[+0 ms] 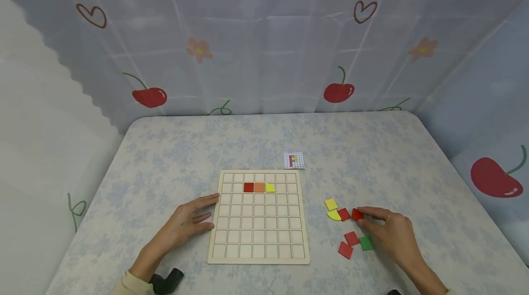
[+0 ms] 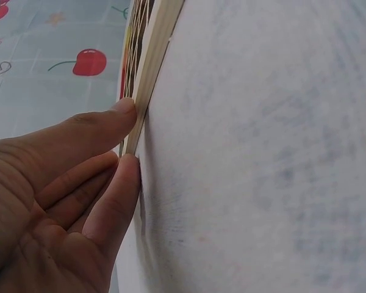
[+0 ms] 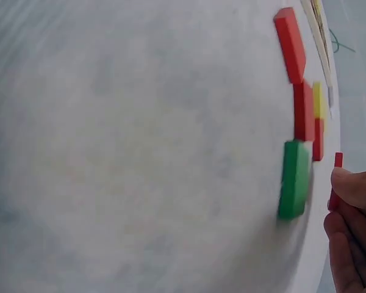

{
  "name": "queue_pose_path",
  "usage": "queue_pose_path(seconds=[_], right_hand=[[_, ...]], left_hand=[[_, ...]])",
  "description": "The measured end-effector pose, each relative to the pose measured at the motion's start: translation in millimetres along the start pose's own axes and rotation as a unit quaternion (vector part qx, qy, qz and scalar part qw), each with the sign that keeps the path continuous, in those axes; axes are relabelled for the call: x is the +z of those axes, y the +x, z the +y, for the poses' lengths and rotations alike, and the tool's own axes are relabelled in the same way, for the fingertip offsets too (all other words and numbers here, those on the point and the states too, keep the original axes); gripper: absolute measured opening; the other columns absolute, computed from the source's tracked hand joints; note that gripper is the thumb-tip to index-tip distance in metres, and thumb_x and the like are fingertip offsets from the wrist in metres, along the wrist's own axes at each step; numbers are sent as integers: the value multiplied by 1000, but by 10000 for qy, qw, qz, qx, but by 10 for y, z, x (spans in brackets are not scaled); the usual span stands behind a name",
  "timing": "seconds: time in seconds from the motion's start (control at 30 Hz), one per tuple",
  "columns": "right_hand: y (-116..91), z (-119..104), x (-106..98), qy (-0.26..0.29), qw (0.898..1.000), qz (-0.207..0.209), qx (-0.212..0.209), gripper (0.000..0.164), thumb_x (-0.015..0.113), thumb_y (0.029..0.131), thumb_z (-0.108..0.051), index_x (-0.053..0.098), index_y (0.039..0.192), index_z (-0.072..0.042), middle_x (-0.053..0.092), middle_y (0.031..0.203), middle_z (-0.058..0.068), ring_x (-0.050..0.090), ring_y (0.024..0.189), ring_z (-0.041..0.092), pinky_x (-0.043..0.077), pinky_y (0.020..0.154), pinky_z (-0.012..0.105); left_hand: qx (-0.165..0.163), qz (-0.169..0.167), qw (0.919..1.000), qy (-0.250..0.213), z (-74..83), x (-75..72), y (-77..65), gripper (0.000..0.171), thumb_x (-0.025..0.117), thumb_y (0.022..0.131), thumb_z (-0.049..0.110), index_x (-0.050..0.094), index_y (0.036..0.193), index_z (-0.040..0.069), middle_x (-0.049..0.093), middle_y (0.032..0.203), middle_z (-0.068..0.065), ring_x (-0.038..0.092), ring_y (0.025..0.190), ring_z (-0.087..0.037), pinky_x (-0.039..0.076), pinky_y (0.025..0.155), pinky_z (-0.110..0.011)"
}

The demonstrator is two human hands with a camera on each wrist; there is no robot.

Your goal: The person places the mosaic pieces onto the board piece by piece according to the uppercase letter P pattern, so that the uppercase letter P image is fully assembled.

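Observation:
A wooden grid board (image 1: 258,258) lies flat on the table, with a red square (image 1: 248,187), an orange square (image 1: 259,187) and a yellow quarter-circle (image 1: 270,187) side by side in its second row from the top. Against the board's left edge rest the fingertips and thumb of my left hand (image 1: 183,224); the left wrist view shows them touching the side of the wood. Right of the board, my right hand (image 1: 390,233) pinches a red square tile (image 1: 357,214) between thumb and fingers. In the right wrist view that tile (image 3: 337,183) appears raised off the table.
Near the right hand lie a yellow square (image 1: 331,204), a yellow quarter-circle (image 1: 334,215), a green square (image 1: 366,243) and several red squares (image 1: 345,250). A small pattern card (image 1: 294,160) sits just beyond the board's top right corner. A printed curtain (image 1: 264,56) hangs behind the table.

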State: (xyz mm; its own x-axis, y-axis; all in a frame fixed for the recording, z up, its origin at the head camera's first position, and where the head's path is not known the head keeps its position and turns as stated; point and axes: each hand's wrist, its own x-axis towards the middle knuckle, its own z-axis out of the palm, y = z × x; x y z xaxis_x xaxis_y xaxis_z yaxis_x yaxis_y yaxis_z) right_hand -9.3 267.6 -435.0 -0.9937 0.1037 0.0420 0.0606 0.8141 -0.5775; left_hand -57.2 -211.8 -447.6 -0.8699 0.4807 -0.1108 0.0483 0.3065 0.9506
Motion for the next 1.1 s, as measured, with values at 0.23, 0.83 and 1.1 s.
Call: queue_pose_path(seconds=[0.23, 0.83, 1.1], right_hand=[[125, -280, 104, 381, 9988, -86, -312, 27, 79, 83, -10, 77, 109, -10, 72, 110, 13, 65, 97, 32, 51, 51, 29], [480, -1250, 866, 1366, 9849, -745, -762, 23, 81, 80, -4, 80, 101, -11, 73, 104, 3, 64, 108, 27, 58, 87, 43], [517, -1589, 1121, 1464, 9722, -1098, -1462, 22, 76, 81, -1, 79, 101, -8, 73, 103, 6, 65, 103, 25, 59, 81, 37]], left_hand=[[25, 18, 10000, 40, -14, -1, 7, 67, 73, 86, -1, 42, 145, -6, 31, 155, -23, 32, 139, -44, 49, 104, -30], [79, -1, 10000, -55, -32, -11, 13, 68, 74, 86, 0, 42, 146, -5, 31, 156, -21, 31, 140, -41, 48, 105, -32], [58, 6, 9998, -207, -35, 6, 3, 67, 73, 86, -2, 42, 145, -7, 30, 155, -23, 30, 140, -43, 47, 106, -33]])
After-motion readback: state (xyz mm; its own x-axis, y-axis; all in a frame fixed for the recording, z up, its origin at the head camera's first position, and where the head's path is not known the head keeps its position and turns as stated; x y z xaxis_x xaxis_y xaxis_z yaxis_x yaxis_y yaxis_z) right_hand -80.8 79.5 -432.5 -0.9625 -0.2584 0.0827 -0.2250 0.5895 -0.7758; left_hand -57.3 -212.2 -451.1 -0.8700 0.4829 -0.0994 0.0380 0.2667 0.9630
